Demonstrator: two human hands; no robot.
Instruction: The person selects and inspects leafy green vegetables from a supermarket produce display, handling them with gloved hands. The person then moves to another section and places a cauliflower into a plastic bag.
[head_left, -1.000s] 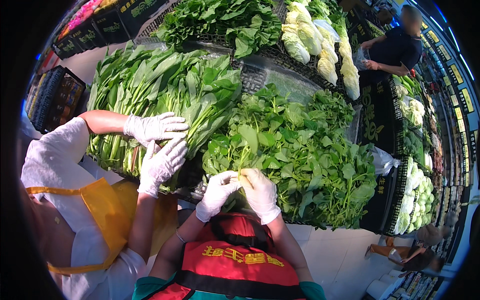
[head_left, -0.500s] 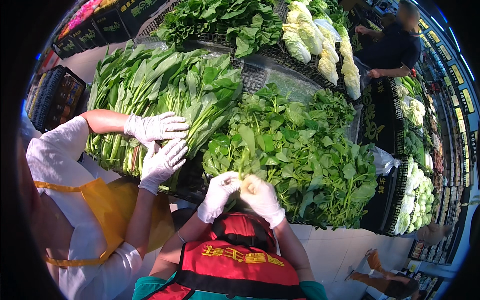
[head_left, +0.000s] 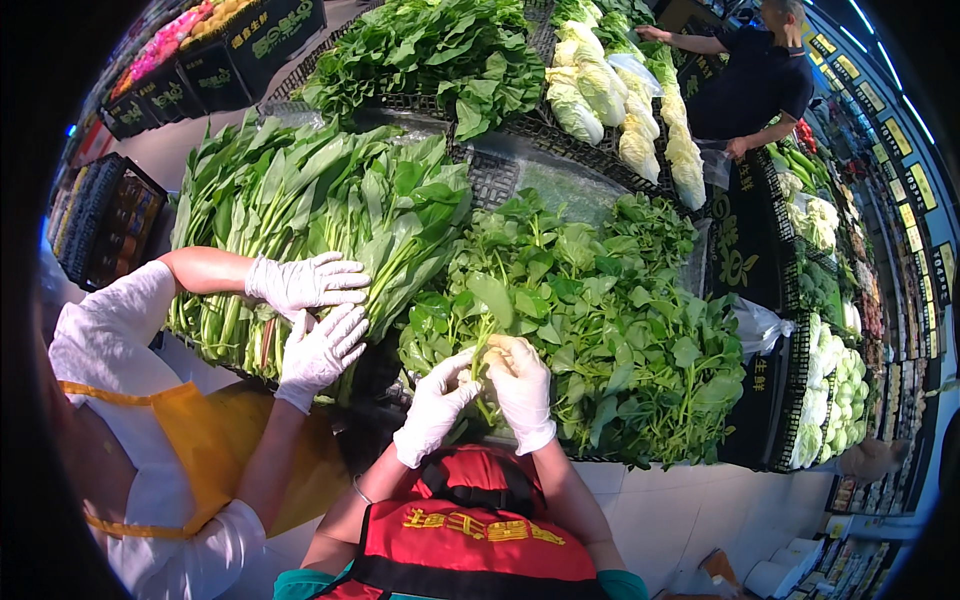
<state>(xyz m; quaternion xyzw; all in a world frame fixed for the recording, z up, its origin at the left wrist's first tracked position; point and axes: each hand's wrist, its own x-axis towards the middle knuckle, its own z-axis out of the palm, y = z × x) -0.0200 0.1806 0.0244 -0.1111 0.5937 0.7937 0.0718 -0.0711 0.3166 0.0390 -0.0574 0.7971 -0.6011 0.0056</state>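
Both of my hands wear thin white gloves and meet over the near edge of a heap of leafy greens [head_left: 620,350]. My left hand [head_left: 436,405] is closed on a sprig of greens [head_left: 488,310], its stalk upright and a broad leaf at the top. From the other side, my right hand [head_left: 521,388] pinches the same sprig near the stalk. Some stem hangs below, between the hands. Left of me, long-stemmed greens [head_left: 320,210] lie in a wide pile, and a co-worker's two gloved hands [head_left: 310,282] rest on them.
Beyond are another pile of dark leafy greens [head_left: 420,55] and several napa cabbages [head_left: 640,130]. A co-worker in a yellow apron [head_left: 210,430] stands close on my left. At the far right, another person [head_left: 760,70] reaches toward the produce. A plastic bag [head_left: 762,326] hangs at the display's right edge.
My hands have shifted slightly, the right one turning more upright around the sprig. The person at the far right has stretched an arm toward the cabbages. The co-worker's hands stay nearly still.
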